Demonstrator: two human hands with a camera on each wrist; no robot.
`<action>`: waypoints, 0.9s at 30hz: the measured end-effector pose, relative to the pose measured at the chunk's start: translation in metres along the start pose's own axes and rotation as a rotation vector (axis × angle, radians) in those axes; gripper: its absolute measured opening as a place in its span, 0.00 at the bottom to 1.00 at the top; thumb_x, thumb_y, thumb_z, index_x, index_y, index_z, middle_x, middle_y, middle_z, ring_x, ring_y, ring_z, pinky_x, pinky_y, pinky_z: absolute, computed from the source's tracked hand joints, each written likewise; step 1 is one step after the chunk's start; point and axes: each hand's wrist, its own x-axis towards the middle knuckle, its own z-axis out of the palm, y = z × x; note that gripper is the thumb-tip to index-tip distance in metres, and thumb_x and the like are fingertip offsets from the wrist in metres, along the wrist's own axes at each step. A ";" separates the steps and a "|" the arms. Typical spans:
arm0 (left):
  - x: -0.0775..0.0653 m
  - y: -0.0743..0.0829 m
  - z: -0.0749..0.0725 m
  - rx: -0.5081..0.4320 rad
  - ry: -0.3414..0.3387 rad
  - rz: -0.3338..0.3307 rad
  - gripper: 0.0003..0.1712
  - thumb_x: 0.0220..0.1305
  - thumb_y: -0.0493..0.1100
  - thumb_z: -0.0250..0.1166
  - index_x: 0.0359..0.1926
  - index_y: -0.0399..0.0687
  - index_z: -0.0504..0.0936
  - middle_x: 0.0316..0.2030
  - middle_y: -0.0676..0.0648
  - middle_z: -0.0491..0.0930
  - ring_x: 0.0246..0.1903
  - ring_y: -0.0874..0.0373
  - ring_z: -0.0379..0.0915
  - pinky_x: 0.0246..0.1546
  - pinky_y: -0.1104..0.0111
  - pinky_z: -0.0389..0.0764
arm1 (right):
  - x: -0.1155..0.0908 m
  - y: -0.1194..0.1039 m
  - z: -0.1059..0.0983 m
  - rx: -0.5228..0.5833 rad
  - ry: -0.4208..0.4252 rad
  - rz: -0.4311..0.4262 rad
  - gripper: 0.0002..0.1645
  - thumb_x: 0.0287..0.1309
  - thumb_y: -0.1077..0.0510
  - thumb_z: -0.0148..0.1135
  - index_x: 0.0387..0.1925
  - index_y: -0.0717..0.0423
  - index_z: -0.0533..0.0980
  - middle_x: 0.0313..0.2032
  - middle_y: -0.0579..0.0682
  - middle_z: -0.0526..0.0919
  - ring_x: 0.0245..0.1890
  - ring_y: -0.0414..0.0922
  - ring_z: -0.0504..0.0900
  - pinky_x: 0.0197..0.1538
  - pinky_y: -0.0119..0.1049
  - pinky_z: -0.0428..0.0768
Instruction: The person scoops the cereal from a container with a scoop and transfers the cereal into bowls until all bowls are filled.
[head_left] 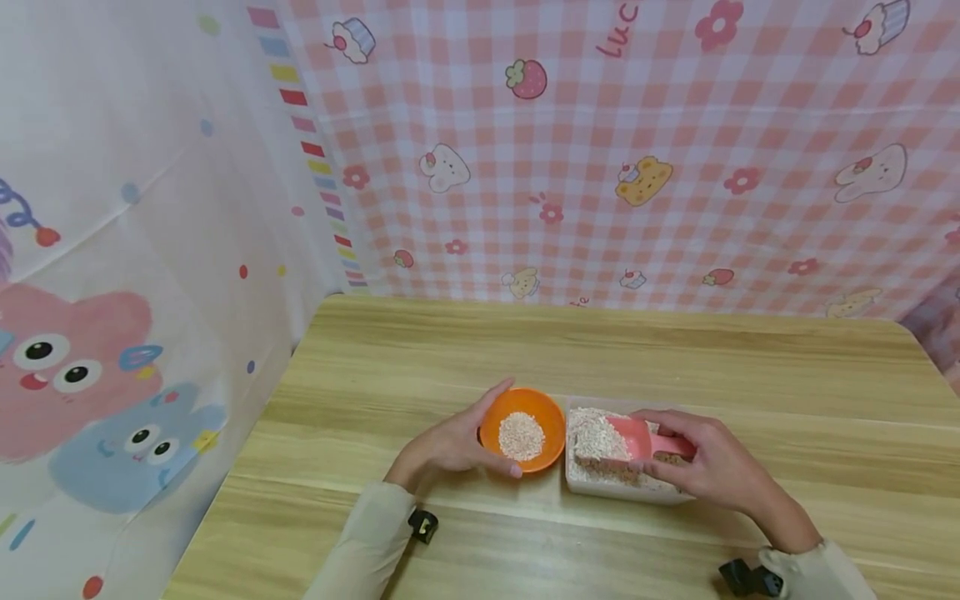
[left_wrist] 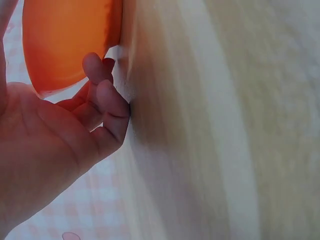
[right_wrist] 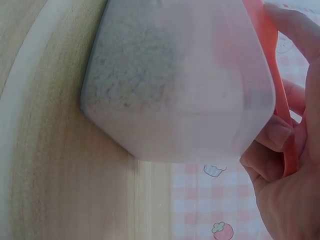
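Note:
An orange bowl (head_left: pixel 555 446) with a small heap of pale flakes (head_left: pixel 521 436), which look like oats, stands on the table. My left hand (head_left: pixel 457 437) holds it from the left, thumb and fingers spread round its sides. In the left wrist view, some fingers (left_wrist: pixel 112 107) curl low beside the bowl (left_wrist: pixel 65 45). My right hand (head_left: pixel 712 458) grips the handle of a pink scoop (head_left: pixel 636 435). Its scoop end lies among the flakes in a translucent box (head_left: pixel 626 490) just right of the bowl. In the right wrist view, the scoop's handle (right_wrist: pixel 275 65) passes outside the box's wall (right_wrist: pixel 200 135).
A light wooden table (head_left: pixel 420 350) carries everything. Behind it hangs a pink checked cloth (head_left: pixel 480 225), and a white cartoon-print cloth (head_left: pixel 187 275) hangs at the left. Small black devices (head_left: pixel 423 527) are on both wrists.

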 end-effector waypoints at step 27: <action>0.003 0.000 0.001 -0.066 -0.076 -0.020 0.69 0.43 0.51 0.83 0.77 0.71 0.45 0.75 0.53 0.54 0.72 0.53 0.52 0.73 0.49 0.49 | 0.000 0.000 0.000 0.002 0.015 -0.008 0.30 0.50 0.55 0.77 0.55 0.55 0.79 0.46 0.50 0.85 0.31 0.34 0.75 0.32 0.29 0.76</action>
